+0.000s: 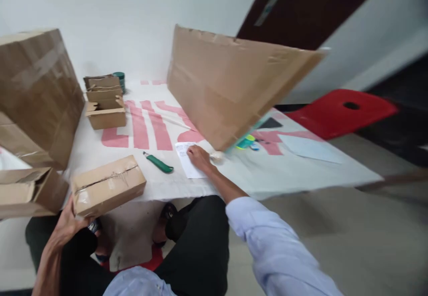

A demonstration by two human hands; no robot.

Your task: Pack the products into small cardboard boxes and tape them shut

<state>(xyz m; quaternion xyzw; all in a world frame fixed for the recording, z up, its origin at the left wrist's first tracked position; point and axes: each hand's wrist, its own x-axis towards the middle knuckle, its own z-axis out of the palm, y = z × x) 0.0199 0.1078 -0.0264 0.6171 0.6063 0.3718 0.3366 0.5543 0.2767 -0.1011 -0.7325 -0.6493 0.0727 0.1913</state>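
Note:
A small taped cardboard box (110, 185) is held tilted at the table's front edge by my left hand (71, 220). The fingers of that hand wrap round its left end. My right hand (199, 157) lies on a white printed paper slip (194, 171), its fingers curled and closed at the slip's right side. Between the held box and the slip rests a green utility knife (158, 163) with its tip pointing back left. A small pale lump (216, 156), too blurred to name, sits beside my right wrist.
Large cardboard boxes stand at left (36, 91) and right (230, 82). Open small boxes (106, 113) and a green tin (120, 82) sit behind. Another small box (30, 193) is at far left. A yellow-green tape roll (245, 142) and red chair (341, 113) are at right.

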